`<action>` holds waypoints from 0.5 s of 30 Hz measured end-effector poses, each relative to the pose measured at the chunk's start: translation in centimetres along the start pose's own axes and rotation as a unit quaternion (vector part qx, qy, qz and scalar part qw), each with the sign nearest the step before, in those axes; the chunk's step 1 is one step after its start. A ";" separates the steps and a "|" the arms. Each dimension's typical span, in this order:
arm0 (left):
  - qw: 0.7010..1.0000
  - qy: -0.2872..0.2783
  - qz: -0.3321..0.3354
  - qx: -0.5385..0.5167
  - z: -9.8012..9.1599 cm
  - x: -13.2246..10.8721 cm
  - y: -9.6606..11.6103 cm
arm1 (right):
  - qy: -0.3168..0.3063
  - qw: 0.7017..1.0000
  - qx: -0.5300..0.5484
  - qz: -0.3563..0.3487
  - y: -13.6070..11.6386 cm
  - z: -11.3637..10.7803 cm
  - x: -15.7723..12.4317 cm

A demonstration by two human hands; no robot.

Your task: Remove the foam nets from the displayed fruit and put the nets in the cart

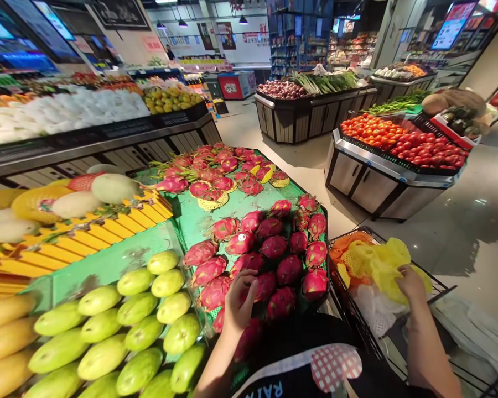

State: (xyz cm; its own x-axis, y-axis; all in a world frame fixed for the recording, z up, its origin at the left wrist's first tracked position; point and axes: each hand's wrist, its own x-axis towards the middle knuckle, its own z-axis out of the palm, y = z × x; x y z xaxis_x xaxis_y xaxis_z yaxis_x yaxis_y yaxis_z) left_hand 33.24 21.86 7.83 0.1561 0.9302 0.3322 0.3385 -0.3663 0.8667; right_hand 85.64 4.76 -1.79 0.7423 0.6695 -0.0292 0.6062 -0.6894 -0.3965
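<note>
My left hand (241,301) is over the near rows of pink dragon fruit (273,247), its fingers loosely bent and apart with nothing visible in them. Whether its fingertips touch the fruit I cannot tell. On the right, my right hand (410,283) has its fingers closed on yellow netting (377,265) on top of a wire cart (442,293). Orange netting (352,243) and white netting (373,309) lie beside and below it in the cart. Farther back on the green display mat (182,221), more dragon fruit (211,166) are heaped, some in yellow foam nets (213,202).
Green mangoes (139,334) lie in rows at the near left, with yellow mangoes (6,337) beyond them. Melons (74,199) sit behind a yellow slatted divider (108,229). A tomato stand (369,177) is at the right, across the aisle floor (311,190).
</note>
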 end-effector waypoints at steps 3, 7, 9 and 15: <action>1.000 -0.010 -0.001 0.002 0.1 -0.3 -0.1 | -0.017 1.000 -0.007 0.014 -1.3 3.3 -0.5; 1.000 -0.018 -0.012 0.009 -0.5 -0.9 -0.3 | 0.024 0.999 -0.034 0.024 -3.5 7.0 -1.9; 0.999 -0.018 -0.020 0.018 -1.0 -1.2 -0.4 | 0.025 0.999 -0.043 -0.002 -4.4 8.6 -2.7; 0.999 0.001 -0.029 0.033 -2.6 -1.4 -0.2 | -0.044 0.992 -0.033 -0.110 -6.1 12.6 -5.5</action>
State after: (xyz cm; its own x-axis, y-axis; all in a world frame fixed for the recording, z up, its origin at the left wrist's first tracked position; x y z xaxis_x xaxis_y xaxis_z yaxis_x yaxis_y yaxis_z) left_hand 30.52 20.72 8.20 0.1322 0.9500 0.2830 0.4081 -0.3123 0.8578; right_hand 74.28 8.76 -10.79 0.5637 0.8255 -0.0300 0.7703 -0.5384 -0.3418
